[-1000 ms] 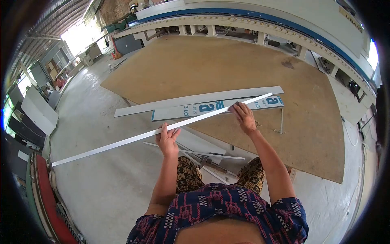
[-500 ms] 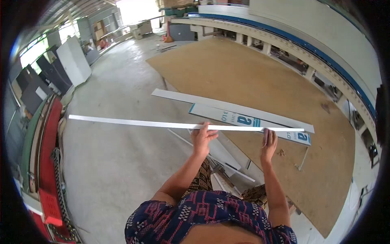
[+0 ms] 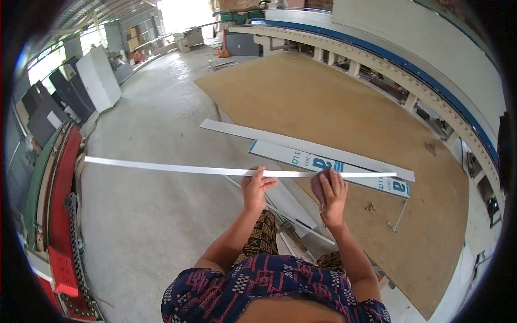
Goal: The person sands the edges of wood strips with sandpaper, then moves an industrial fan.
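White strip (image 3: 177,168) is held up crosswise in the head view, its L end out over the floor (image 3: 145,220), its R end above the boards on the tabletop. L hand (image 3: 254,191) has it in a narrow grip, fingertips at its edge; exact thumb pos. can't be told. R hand (image 3: 335,199), fingers bent close together, has a dark pad (image 3: 318,189) at the strip, approx. two-thirds along. As to progress: strip is off the surface w/ pad at it; how much of its length is done or left can't be told, finish looks even throughout.

Brown tabletop (image 3: 323,107) bears a plain white board (image 3: 301,145) beside a blue-printed one (image 3: 280,155), plus small scraps (image 3: 370,206) & a thin rod (image 3: 400,215). Rm: workshop, lg. machine (image 3: 388,27) behind the tabletop, white panel (image 3: 98,81) far L, red metal piece (image 3: 63,269) near L.
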{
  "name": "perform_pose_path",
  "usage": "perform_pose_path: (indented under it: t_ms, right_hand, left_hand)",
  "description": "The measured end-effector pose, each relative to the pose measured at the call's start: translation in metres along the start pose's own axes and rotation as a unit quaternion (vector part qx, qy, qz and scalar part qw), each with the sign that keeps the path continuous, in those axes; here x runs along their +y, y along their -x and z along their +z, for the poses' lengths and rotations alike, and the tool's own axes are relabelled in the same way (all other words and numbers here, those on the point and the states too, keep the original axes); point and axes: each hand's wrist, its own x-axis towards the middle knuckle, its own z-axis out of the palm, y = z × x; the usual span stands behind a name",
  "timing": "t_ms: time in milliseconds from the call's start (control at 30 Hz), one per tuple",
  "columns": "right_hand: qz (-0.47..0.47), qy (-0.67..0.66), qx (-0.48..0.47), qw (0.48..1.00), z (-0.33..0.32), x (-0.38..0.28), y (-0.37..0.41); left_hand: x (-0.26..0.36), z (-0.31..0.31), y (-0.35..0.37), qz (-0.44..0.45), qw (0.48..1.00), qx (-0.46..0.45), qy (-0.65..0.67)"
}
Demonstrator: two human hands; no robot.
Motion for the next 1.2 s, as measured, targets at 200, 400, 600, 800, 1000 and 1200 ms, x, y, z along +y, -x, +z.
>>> perform_pose_path:
  t_ms: [200, 400, 600, 800, 1000, 1200]
  right_hand:
    - [0.009, -0.011, 0.018, 1.000, 0.027, 0.070, 0.027]
    - [0.135, 0.073, -0.022, 0.988, 0.010, 0.170, 0.053]
    - [0.246, 0.134, -0.009, 0.960, -0.007, 0.236, 0.063]
    - [0.473, 0.015, 0.069, 0.878, -0.024, 0.277, 0.050]
    - [0.402, 0.083, 0.015, 0.912, 0.014, 0.238, 0.032]
    - [0.240, 0.089, 0.038, 0.966, 0.041, 0.144, 0.020]
  left_hand:
    - [0.002, -0.019, -0.006, 0.002, 0.998, 0.017, -0.052]
    - [0.014, -0.015, 0.003, 0.031, 0.996, 0.031, -0.083]
    - [0.017, -0.018, 0.003, 0.038, 0.996, 0.019, -0.080]
    - [0.026, -0.018, 0.007, 0.032, 0.996, 0.019, -0.082]
    - [0.024, -0.025, 0.004, 0.029, 0.996, 0.019, -0.079]
    - [0.019, -0.025, 0.002, 0.012, 0.998, 0.023, -0.052]
